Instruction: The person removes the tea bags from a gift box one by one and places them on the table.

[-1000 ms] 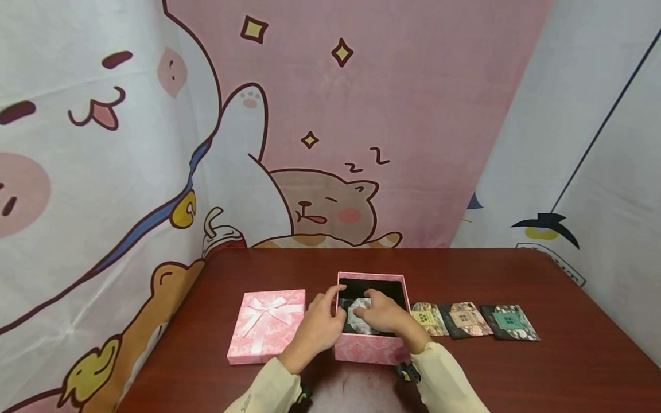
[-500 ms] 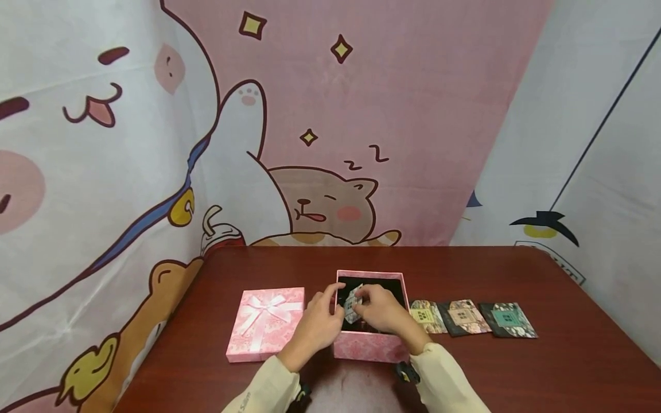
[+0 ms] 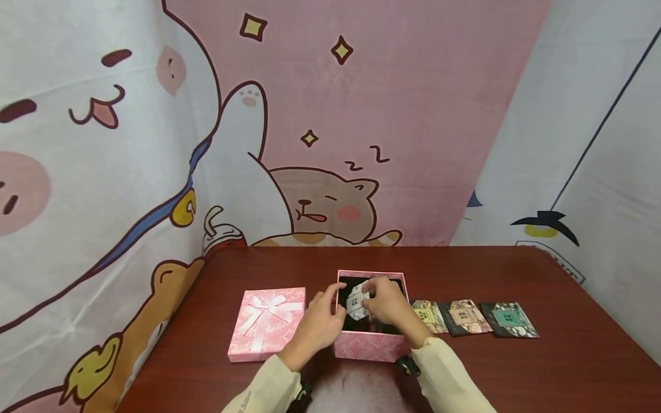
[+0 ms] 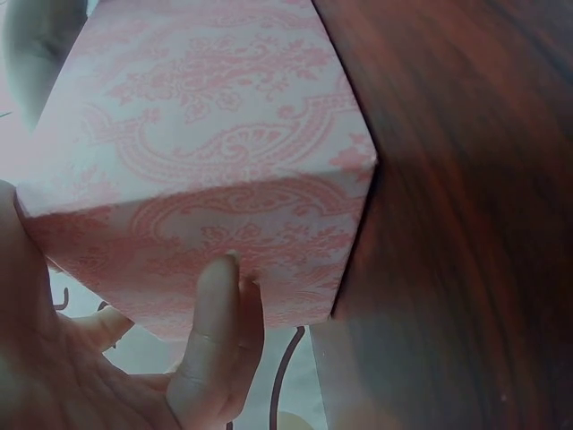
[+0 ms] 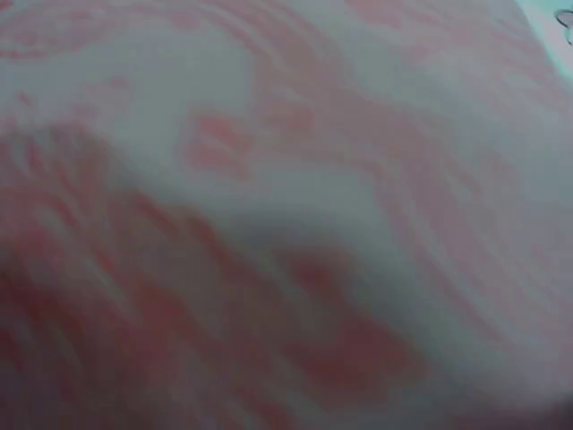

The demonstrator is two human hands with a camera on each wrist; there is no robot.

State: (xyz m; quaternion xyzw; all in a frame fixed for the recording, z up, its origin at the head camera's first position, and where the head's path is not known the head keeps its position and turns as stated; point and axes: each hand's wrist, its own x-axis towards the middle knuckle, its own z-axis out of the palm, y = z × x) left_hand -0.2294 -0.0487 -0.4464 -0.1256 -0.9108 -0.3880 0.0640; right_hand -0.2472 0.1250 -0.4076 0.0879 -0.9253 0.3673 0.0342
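An open pink patterned box (image 3: 369,347) with a dark inside stands in front of me. My left hand (image 3: 321,319) holds its left wall. In the left wrist view, fingers (image 4: 215,327) of that hand press the box's outer side (image 4: 224,143), while the rest reaches up to the rim. Over the box's opening, my right hand (image 3: 388,300) pinches a small flat sachet (image 3: 356,303) with a grey-white label by its right side. The sachet is tilted. The right wrist view is filled by the blurred pink box wall (image 5: 376,179).
A pink lid (image 3: 267,327) with a white ribbon bow lies left of the box. To the right, three flat sachets lie in a row: one yellow (image 3: 430,316), one peach-labelled (image 3: 466,318) and one green-labelled (image 3: 510,319). Below is a dark red-brown wooden table (image 3: 568,367).
The grey-labelled sachet first lay flat in the box; my right hand has picked it up and tilted it, then moved slightly up and right. My left hand has stayed at the box's left wall.
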